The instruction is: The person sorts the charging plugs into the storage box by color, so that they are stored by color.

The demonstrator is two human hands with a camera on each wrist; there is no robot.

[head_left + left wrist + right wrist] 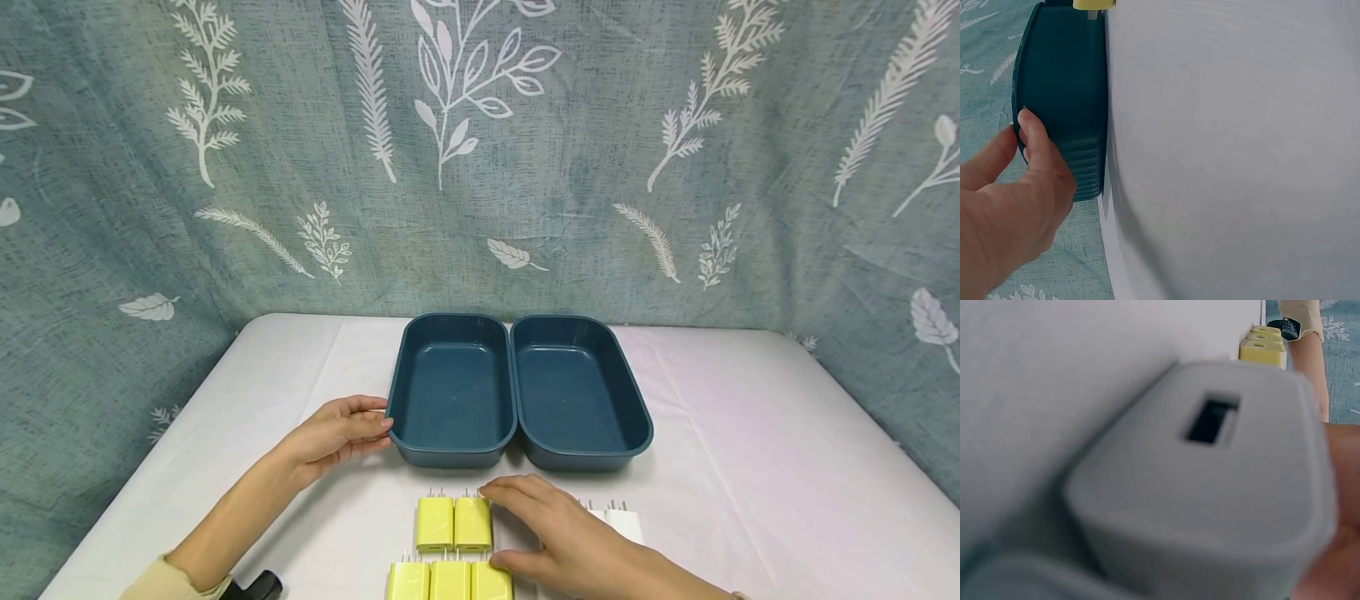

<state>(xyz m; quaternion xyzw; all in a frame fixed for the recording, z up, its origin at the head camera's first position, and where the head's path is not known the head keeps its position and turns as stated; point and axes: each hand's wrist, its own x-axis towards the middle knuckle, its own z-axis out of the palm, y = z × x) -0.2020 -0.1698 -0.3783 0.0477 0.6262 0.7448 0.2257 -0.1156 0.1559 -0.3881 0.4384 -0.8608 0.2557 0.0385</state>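
Note:
My left hand (341,433) is at the near left side of the left blue bin (452,460), its thumb and fingers pinching the rim; the left wrist view shows the fingers on the outer wall of this bin (1063,81). My right hand (551,529) hovers low over the table with fingers and thumb apart. Its index fingertip is at the corner of a yellow USB charger plug (472,523), and its thumb is by another yellow plug (491,581) in the nearer row. Whether they touch is unclear.
A second blue bin (588,460) stands against the first. White charger plugs (624,523) are partly hidden behind my right hand; one white plug (1210,481) looms blurred in the right wrist view. Another yellow plug (435,525) has its prongs facing the bins. Patterned cloth (480,250) hangs behind.

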